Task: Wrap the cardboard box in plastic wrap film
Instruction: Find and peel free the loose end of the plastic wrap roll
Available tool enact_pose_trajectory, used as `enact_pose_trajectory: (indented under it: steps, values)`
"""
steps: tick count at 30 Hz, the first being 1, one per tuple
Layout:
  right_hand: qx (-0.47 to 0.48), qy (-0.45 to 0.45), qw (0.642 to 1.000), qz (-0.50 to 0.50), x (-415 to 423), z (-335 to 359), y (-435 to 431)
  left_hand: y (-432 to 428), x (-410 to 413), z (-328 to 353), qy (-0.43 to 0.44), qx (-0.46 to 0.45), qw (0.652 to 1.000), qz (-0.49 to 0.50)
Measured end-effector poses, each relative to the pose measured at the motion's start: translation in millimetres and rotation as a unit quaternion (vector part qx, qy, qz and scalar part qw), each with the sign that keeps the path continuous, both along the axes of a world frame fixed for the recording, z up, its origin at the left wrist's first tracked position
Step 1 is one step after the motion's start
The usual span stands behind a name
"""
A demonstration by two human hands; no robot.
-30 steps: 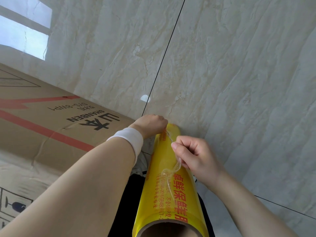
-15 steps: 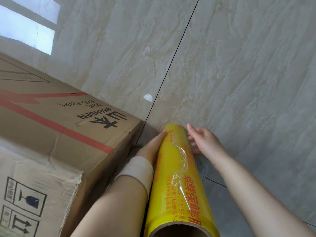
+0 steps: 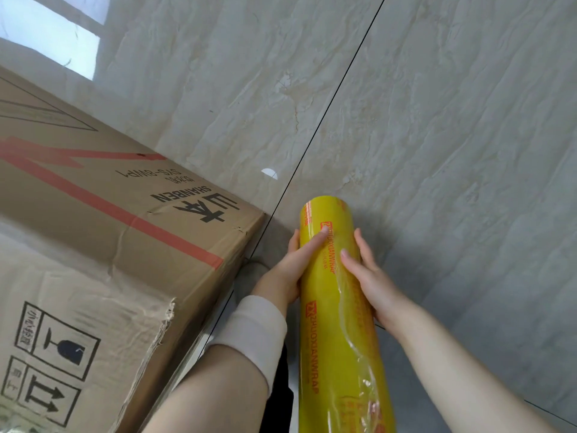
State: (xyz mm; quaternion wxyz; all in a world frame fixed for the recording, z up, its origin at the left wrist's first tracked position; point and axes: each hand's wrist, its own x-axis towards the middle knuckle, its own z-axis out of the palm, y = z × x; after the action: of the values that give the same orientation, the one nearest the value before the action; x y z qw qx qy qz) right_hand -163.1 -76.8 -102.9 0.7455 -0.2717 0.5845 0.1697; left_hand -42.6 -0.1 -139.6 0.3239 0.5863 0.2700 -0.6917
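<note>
Both hands are on the roll (image 3: 338, 323). The left hand (image 3: 292, 270) clasps its left flank with the thumb laid over the top. The right hand (image 3: 370, 276) clasps the right flank, thumb likewise on top. The roll is yellow and held lengthwise away from the body, far end tipped down toward the floor (image 3: 452, 135). Whether that end touches the tile cannot be told. The box (image 3: 118, 239) sits on the floor to the left, its right corner just beside the left hand and apart from the roll. No film is on the box yet, so wrapping is not started.

Step in hand, by my judgement: find and free the film's loose end. Crinkled film (image 3: 359, 379) shows on the roll's near right side. It is probably the free edge, though clear film on yellow reads poorly. Turn the roll slowly between the palms, lift the edge across its full width, and peel evenly so it does not tear into a strip.

Room: open tile lies right and far, while the box wall blocks the left. The torn edge (image 3: 168, 317) on the box's near side is ragged, and film could snag there.
</note>
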Motion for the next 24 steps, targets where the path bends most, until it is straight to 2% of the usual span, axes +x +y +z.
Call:
enact_pose_trajectory:
  steps: [6,10,15,24]
  values:
    - [-0.072,0.066,0.995,-0.03,8,-9,1,-1,-3,-4,-0.02,-0.049,0.999,-0.012]
    - [-0.123,0.141,0.98,0.072,31,-45,-21,-3,-1,-7,-0.029,-0.072,0.997,-0.009]
    - [-0.094,0.144,0.978,0.119,51,-77,-39,-8,1,-12,-0.035,-0.083,0.996,-0.021]
    - [-0.004,0.074,0.997,0.03,40,-87,-51,-8,5,-8,-0.011,-0.093,0.996,-0.01]
